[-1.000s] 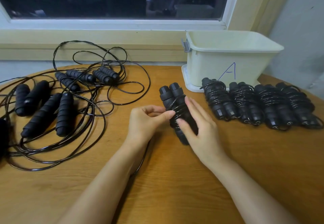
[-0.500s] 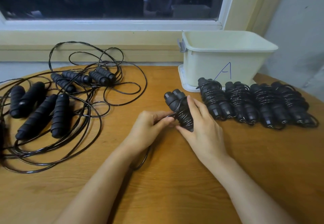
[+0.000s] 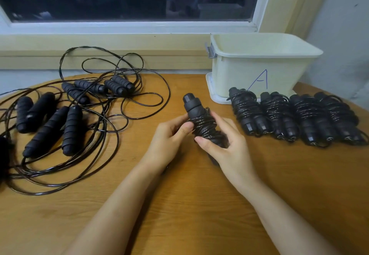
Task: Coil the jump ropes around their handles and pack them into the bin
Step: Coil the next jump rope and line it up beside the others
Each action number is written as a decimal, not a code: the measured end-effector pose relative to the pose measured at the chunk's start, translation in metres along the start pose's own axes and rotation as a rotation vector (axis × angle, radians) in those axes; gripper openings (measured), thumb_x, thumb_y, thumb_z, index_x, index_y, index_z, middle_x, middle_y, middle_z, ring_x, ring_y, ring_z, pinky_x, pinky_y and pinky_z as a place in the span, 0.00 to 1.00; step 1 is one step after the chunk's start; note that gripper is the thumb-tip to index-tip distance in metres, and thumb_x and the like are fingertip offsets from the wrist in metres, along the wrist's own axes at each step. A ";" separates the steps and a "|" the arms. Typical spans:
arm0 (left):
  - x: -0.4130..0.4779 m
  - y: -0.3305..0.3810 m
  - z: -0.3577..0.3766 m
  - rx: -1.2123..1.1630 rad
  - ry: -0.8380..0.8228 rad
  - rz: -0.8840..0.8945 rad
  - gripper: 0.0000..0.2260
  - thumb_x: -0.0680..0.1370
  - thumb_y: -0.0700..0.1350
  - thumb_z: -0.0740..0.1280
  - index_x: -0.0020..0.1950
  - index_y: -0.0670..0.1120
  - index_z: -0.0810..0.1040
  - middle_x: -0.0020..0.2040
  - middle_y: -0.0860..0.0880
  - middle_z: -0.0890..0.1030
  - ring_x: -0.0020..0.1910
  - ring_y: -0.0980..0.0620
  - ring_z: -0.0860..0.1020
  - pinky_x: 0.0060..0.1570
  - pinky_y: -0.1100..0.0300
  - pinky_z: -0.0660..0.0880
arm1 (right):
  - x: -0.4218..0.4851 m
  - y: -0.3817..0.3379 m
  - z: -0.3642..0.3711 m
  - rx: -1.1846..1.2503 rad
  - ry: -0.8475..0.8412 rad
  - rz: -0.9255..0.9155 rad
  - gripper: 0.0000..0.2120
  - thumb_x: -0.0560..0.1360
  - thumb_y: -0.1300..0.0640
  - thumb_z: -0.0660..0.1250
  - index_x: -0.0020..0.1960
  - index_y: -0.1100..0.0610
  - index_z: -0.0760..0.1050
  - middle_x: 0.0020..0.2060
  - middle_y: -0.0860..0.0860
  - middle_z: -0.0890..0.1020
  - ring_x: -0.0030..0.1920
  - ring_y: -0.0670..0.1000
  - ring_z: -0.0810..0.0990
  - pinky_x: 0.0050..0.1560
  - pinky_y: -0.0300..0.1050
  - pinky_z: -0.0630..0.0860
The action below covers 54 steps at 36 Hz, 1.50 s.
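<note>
A pair of black jump rope handles (image 3: pixel 196 113) with thin cord wound round them is held above the wooden table (image 3: pixel 179 204) at its middle. My left hand (image 3: pixel 169 140) grips the bundle from the left, thumb on the coils. From the right, my right hand (image 3: pixel 229 146) holds its lower end, fingers curled round it. The cream bin (image 3: pixel 259 65) marked "A" stands at the back right. Several coiled bundles (image 3: pixel 295 116) lie in a row in front of it. Loose ropes with black handles (image 3: pixel 60 122) lie tangled at the left.
A windowsill and a dark window run along the back, behind the table. The bin sits on a flat lid near the grey wall at the right. The table's round edge curves away at the far left and right.
The loose tail of cord that hung below my left wrist has been wound onto the handles. The bundle has been turned more upright, and both hands now clasp it.
</note>
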<state>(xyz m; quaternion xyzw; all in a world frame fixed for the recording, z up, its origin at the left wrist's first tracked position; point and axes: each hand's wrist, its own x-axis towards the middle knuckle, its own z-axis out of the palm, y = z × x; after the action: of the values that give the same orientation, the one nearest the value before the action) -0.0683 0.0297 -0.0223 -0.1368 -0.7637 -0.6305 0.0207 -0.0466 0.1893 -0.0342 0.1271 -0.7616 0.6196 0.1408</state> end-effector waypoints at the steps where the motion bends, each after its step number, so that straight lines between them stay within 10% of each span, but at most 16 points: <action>1: 0.000 0.000 0.001 0.022 -0.006 0.010 0.19 0.81 0.50 0.60 0.68 0.42 0.75 0.60 0.49 0.83 0.62 0.53 0.79 0.65 0.45 0.73 | 0.000 -0.002 0.000 0.028 -0.009 0.008 0.30 0.72 0.57 0.76 0.70 0.48 0.70 0.59 0.42 0.77 0.62 0.36 0.75 0.59 0.29 0.69; 8: 0.001 0.003 0.004 -0.099 -0.018 0.013 0.14 0.79 0.50 0.61 0.63 0.49 0.76 0.57 0.52 0.84 0.59 0.56 0.81 0.57 0.64 0.76 | -0.001 -0.004 -0.002 0.134 -0.032 -0.003 0.31 0.75 0.55 0.70 0.74 0.41 0.64 0.67 0.41 0.76 0.70 0.42 0.71 0.71 0.47 0.70; 26: -0.001 0.009 0.003 -0.059 0.038 0.099 0.11 0.74 0.48 0.68 0.55 0.58 0.77 0.47 0.68 0.83 0.53 0.65 0.81 0.49 0.72 0.74 | 0.002 0.012 -0.002 -0.403 0.049 -0.387 0.18 0.82 0.59 0.60 0.71 0.55 0.73 0.69 0.56 0.72 0.65 0.27 0.65 0.60 0.22 0.64; 36: 0.000 0.008 0.000 0.084 -0.103 0.113 0.17 0.81 0.39 0.63 0.60 0.62 0.69 0.50 0.74 0.79 0.59 0.74 0.74 0.55 0.77 0.68 | 0.004 0.012 -0.006 -0.262 0.059 -0.214 0.18 0.82 0.54 0.57 0.70 0.44 0.70 0.68 0.49 0.72 0.68 0.42 0.70 0.63 0.26 0.63; 45: 0.002 -0.001 0.005 0.013 0.152 0.076 0.13 0.81 0.39 0.64 0.60 0.55 0.78 0.50 0.56 0.85 0.52 0.59 0.82 0.57 0.63 0.76 | 0.002 0.009 0.000 -0.081 0.054 -0.136 0.18 0.81 0.58 0.60 0.70 0.52 0.73 0.66 0.48 0.74 0.67 0.36 0.70 0.62 0.26 0.64; 54: 0.005 0.000 0.000 -0.480 0.167 -0.266 0.23 0.69 0.48 0.72 0.62 0.41 0.81 0.55 0.44 0.85 0.56 0.47 0.82 0.59 0.54 0.77 | 0.001 0.003 0.003 0.214 0.043 -0.064 0.17 0.82 0.57 0.60 0.69 0.48 0.73 0.67 0.48 0.77 0.70 0.48 0.73 0.69 0.46 0.70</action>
<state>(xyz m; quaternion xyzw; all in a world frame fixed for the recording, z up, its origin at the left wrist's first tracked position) -0.0728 0.0309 -0.0217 0.0161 -0.5994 -0.7996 -0.0323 -0.0486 0.1867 -0.0378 0.1524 -0.6834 0.6952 0.1624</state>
